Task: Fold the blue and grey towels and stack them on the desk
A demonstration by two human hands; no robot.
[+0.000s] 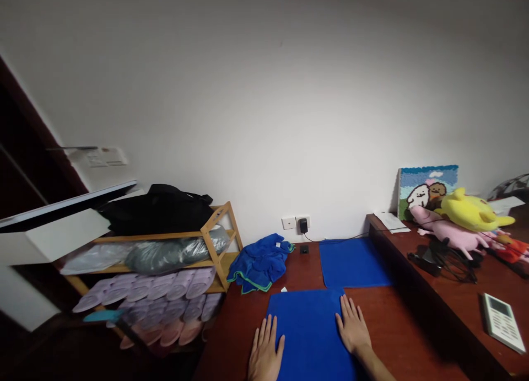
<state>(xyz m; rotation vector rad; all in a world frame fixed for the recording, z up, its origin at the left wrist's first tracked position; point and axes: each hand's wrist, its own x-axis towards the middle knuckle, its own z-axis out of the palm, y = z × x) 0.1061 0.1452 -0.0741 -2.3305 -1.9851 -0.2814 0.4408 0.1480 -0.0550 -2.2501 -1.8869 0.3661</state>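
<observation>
A blue cloth [309, 331] lies spread flat on the dark red wooden surface [235, 337] right in front of me. My left hand [265, 352] rests palm down with its fingers stretched out along the cloth's left edge. My right hand [354, 325] lies flat and open on the cloth's right edge. Neither hand holds anything. A second flat blue cloth [352, 263] lies just beyond, toward the wall. A crumpled pile of blue towels [259, 263] sits to the left of it.
A wooden rack [215, 243] at left holds a black bag [159, 209], wrapped bundles and rows of pale slippers [165, 295]. A raised ledge at right carries plush toys [463, 218], a picture panel [425, 191], cables and a white remote [503, 321]. A charger [303, 225] sits in the wall socket.
</observation>
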